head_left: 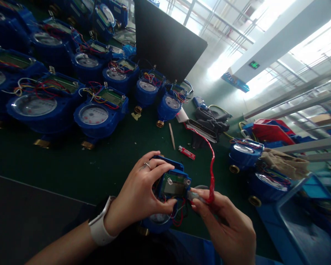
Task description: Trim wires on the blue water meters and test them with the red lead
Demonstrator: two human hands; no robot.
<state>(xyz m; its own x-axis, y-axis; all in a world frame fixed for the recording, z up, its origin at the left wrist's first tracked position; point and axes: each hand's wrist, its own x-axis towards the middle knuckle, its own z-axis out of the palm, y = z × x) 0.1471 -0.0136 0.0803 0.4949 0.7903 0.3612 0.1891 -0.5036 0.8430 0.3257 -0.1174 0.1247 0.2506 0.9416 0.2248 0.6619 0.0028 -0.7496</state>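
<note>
My left hand [139, 189], with a ring and a white wristband, is closed around the blue box of a water meter [157, 226]. Fingers lie over its far edge and the thumb is at the near side. A circuit board with a small display [174, 188] sits in that box, with thin loose wires below it. Between the fingertips of my right hand [227, 221] is a greyish plug [195, 196] on a red cable [212, 165]. Its tip meets the right side of the box; whether it is inserted is hidden.
Several blue water meters [93, 114] with exposed wires fill the left and back of the green table [113, 162]. Beyond my hands lie a red marked stick-like item [187, 152], a wooden stick [171, 136] and dark gloves [212, 119]. A blue bin [300, 217] stands at right.
</note>
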